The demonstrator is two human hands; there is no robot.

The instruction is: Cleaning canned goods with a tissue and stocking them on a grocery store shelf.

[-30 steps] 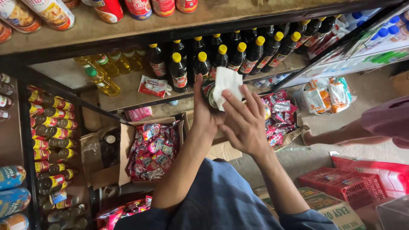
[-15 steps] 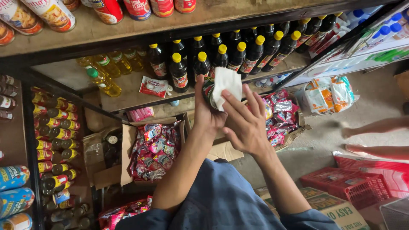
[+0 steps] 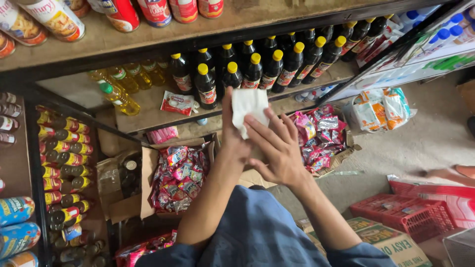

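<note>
A folded white cloth (image 3: 250, 106) is held up in front of the shelf of dark sauce bottles (image 3: 274, 66) with yellow caps. My left hand (image 3: 232, 141) grips the cloth from the left, thumb up along its edge. What lies under the cloth is hidden. My right hand (image 3: 279, 151) lies against the cloth from the right, its fingertips spread and pressing on the lower part. Both hands touch each other, just in front of the bottle row.
Yellow oil bottles (image 3: 121, 84) and a small red-white sachet (image 3: 178, 103) share the shelf. Cardboard boxes of snack packets (image 3: 180, 175) (image 3: 316, 136) sit below. Cans and bottles fill the left rack (image 3: 62, 173). Red crates (image 3: 410, 212) stand on the floor; another person's limb (image 3: 452, 174) shows at right.
The cloth now covers the dark item that showed beneath it earlier. My right fingers have slid a little over the cloth. The other person's arm at the right has drawn back toward the edge.
</note>
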